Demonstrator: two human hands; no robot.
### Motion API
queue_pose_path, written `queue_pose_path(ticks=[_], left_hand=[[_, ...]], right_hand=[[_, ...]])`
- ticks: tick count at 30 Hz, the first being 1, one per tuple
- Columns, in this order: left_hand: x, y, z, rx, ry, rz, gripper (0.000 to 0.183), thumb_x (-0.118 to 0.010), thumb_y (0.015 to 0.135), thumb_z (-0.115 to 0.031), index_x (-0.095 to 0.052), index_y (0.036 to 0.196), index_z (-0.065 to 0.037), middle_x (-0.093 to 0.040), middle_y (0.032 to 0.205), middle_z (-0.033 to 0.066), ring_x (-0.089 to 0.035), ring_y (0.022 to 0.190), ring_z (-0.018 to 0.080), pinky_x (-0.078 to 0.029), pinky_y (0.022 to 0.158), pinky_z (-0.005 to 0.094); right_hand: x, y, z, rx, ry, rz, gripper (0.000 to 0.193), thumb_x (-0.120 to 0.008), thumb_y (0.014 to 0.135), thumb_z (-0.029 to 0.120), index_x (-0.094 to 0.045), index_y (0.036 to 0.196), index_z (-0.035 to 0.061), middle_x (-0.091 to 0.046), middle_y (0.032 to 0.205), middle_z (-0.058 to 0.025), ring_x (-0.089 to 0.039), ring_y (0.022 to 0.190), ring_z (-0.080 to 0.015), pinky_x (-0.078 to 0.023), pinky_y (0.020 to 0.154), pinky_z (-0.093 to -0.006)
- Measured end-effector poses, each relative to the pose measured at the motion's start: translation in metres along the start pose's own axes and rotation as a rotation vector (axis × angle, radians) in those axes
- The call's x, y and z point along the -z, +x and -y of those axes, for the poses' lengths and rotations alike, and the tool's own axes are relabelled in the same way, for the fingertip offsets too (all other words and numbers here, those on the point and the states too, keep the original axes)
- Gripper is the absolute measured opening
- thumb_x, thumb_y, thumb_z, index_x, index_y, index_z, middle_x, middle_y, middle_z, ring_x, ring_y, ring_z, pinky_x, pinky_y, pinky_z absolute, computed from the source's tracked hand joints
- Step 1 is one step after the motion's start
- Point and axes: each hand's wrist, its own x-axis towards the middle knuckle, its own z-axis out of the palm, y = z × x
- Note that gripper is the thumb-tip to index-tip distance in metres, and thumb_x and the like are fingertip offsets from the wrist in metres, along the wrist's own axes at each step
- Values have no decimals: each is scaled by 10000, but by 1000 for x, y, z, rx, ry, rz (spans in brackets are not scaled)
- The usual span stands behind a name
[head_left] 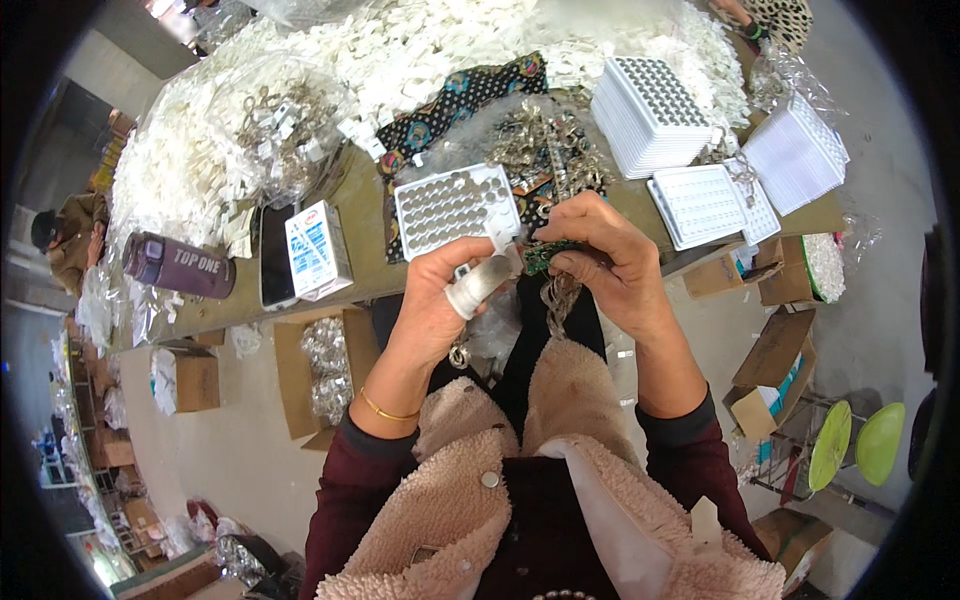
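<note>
My left hand [432, 298], with white tape wrapped round one finger, pinches a small white piece [504, 241]. Facing it, my right hand [622, 262] grips a small green circuit board [541, 258] between thumb and fingers. The two parts meet or nearly touch; the exact contact is too small to tell. Below the board hangs a bundle of greyish wires [560, 300]. Just beyond my hands, a white tray [402, 222] holds rows of round grey discs. A heap of tangled small wired parts [545, 140] lies behind it on a patterned dark cloth [440, 112].
White pieces [400, 50] are heaped across the table's back. Stacked trays [650, 130] and a flat white tray [695, 205] stand right. A purple bottle [180, 266], a phone [276, 250] and a white-blue carton [318, 250] stand left. Cardboard boxes [292, 375] sit below.
</note>
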Motion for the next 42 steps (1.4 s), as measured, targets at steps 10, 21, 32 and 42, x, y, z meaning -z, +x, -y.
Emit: queue_pose_path(ticks=[10, 21, 32, 42], left_hand=[[11, -5, 0, 36, -158, 13, 292, -777, 864, -234, -695, 1030, -9, -672, 755, 46, -572, 579, 52, -397, 479, 158], [25, -1, 3, 69, -180, 21, 206, -761, 859, -93, -686, 1039, -28, -681, 781, 56, -623, 661, 78, -426, 518, 183], [22, -1, 3, 28, -240, 21, 172, -757, 853, -73, -689, 1001, -19, -685, 765, 63, -588, 606, 66, -396, 491, 177], [18, -3, 5, 24, -194, -6, 183, -761, 845, -54, -693, 1011, -19, -694, 779, 40, -596, 617, 46, -405, 496, 161]], right_hand=[[-13, 8, 8, -85, 67, 83, 151, -680, 849, -2, -676, 999, 11, -592, 921, -74, -586, 804, -185, -473, 734, -303], [-22, 8, 6, -108, 91, 94, 145, -698, 866, 7, -686, 1010, -8, -588, 936, -41, -555, 740, -92, -446, 629, -235], [-32, 4, 8, -135, 211, -28, 145, -687, 852, -30, -665, 992, 1, -600, 882, -36, -577, 729, -90, -464, 636, -243], [-31, 3, 10, -229, 298, -15, 134, -677, 862, -24, -669, 996, -11, -606, 852, -43, -574, 710, -92, -462, 625, -249]])
